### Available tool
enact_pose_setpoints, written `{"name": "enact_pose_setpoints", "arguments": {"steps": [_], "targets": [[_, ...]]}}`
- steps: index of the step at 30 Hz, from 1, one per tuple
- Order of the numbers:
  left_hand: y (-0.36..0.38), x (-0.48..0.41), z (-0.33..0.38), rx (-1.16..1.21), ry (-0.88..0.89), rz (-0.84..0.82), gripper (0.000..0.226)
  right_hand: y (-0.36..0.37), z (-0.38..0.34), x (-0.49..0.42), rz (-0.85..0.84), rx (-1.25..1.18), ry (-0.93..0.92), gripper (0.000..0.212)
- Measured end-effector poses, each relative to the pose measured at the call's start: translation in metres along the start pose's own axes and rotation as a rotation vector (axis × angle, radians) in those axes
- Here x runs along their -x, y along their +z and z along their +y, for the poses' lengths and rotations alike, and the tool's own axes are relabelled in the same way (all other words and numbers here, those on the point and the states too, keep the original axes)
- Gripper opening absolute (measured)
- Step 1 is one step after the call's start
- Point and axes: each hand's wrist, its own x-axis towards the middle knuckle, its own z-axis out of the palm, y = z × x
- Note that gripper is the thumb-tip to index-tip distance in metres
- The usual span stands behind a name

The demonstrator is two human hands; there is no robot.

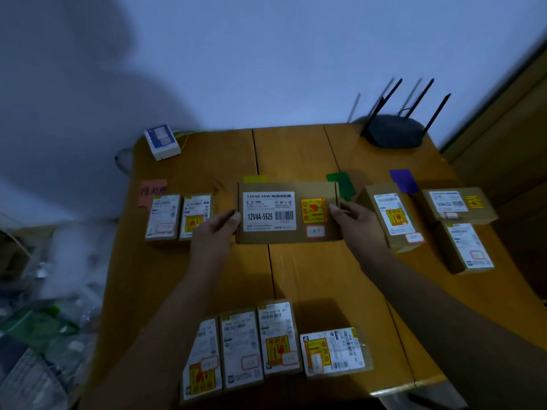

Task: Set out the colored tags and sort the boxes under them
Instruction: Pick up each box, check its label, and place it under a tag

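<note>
Both hands hold a brown cardboard box [288, 213] with a white "12V4A-5525" label, just below the yellow tag [254, 179]. My left hand [217, 229] grips its left end and my right hand [353, 218] its right end. A pink tag [152, 189] lies at the far left with two boxes [179, 217] under it. The green tag [342, 183] lies right of the held box, with nothing under it. A purple tag [404, 180] sits further right beside three boxes [429, 223]. Several unsorted boxes [272, 347] line the near edge.
A black router [393, 130] with antennas stands at the back right of the wooden table [310, 279]. A small white and blue box [162, 142] sits at the back left corner. Plastic bags and clutter [44, 321] lie on the floor to the left.
</note>
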Motion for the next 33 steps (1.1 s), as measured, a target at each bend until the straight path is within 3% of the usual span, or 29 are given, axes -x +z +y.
{"name": "enact_pose_setpoints", "arguments": {"steps": [6,13,20,27,30,33], "targets": [[0.054,-0.028,-0.048,-0.082,-0.108,0.051,0.036,0.008,0.051,-0.051,0.034,0.112,0.113,0.044],[0.112,-0.082,-0.080,-0.154,-0.216,-0.014,0.049,0.029,0.095,-0.134,0.033,0.158,0.120,0.043],[0.130,-0.121,-0.094,-0.239,-0.287,-0.010,0.060,0.044,0.109,-0.181,-0.066,0.127,0.164,0.043],[0.134,-0.124,-0.102,-0.208,-0.286,0.054,0.057,0.045,0.109,-0.192,-0.138,0.062,0.189,0.042],[0.133,-0.110,-0.094,-0.183,-0.240,0.104,0.053,0.040,0.108,-0.179,-0.096,0.116,0.136,0.052],[0.126,-0.090,-0.081,-0.138,-0.195,0.128,0.048,0.035,0.102,-0.156,-0.017,0.166,-0.004,0.048]]}}
